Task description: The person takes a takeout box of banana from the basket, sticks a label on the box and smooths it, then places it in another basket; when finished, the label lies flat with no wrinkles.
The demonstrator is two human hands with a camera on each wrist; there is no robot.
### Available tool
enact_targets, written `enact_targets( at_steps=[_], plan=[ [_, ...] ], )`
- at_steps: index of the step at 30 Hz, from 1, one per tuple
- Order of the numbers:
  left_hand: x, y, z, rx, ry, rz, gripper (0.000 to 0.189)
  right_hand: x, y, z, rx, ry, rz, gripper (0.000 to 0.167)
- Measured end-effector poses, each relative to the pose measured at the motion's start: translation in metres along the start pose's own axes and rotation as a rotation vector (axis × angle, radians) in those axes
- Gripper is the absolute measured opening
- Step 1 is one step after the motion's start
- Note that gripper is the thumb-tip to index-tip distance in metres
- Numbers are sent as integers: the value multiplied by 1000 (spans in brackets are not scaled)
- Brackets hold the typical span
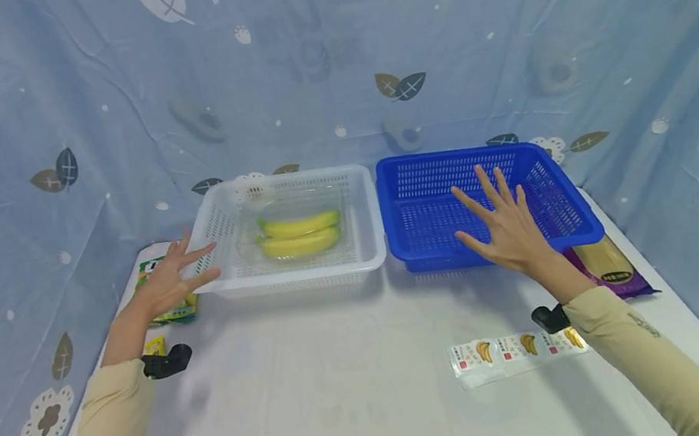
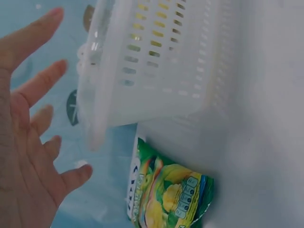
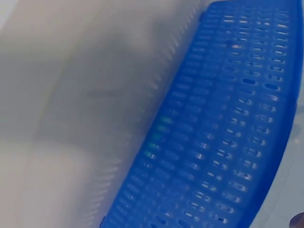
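Along the far edge of the white table (image 1: pixel 330 424), a white slotted basket (image 1: pixel 293 275) and a blue slotted basket (image 1: pixel 424 224) sit side by side, the white one to the left. Two yellow bananas (image 1: pixel 301 244) lie in clear plastic inside the white basket, between the two hands and well apart from both. The left hand (image 1: pixel 166 283) is spread wide and holds nothing, just beside the white basket's near left corner. The right hand (image 1: pixel 510 232), fingers fanned out and likewise holding nothing, hovers over the near side of the blue basket; whether it touches the rim cannot be told.

By the table's left edge, a green snack bag (image 1: pixel 181 313) lies partly behind the left hand, with a small yellow packet (image 1: pixel 155 346) nearer the wrist. Toward the right edge, a purple-and-tan bag (image 1: pixel 604 259) shows past the blue basket's near right corner, and a strip of banana labels (image 1: pixel 512 354) lies closer to the near edge.

From the left wrist, a gap appears between fingertips and rim, and the snack bag's yellow fruit print shows clearly. From the right wrist, the blue outer wall fills much of the view; the head view alone shows the bananas whole.
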State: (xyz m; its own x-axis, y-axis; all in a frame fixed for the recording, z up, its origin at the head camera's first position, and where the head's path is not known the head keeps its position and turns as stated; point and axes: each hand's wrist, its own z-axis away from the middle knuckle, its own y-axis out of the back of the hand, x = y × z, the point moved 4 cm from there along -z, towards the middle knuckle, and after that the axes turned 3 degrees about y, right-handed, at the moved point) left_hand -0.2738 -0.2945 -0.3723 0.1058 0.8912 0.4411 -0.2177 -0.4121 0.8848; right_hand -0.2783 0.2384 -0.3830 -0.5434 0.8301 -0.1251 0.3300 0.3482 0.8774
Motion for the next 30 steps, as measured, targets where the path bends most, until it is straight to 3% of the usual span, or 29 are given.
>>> enact_targets(
  at_steps=[13,17,22,26,30],
  plan=[
    [-11,3,2,64,-6,18,43,-18,-14,-5,-10,-6,-328,61],
    [-17,5,1,80,-34,19,32,-25,-15,-7,45,22,-387,55],
    [-20,5,-1,92,-49,4,26,-34,-15,-8,175,76,-448,45],
    [-18,6,-2,95,-36,-4,22,-41,-17,-8,250,37,-580,39],
    [-17,7,-3,95,-15,-3,21,-60,-4,-13,235,-73,-771,38]
  ],
)
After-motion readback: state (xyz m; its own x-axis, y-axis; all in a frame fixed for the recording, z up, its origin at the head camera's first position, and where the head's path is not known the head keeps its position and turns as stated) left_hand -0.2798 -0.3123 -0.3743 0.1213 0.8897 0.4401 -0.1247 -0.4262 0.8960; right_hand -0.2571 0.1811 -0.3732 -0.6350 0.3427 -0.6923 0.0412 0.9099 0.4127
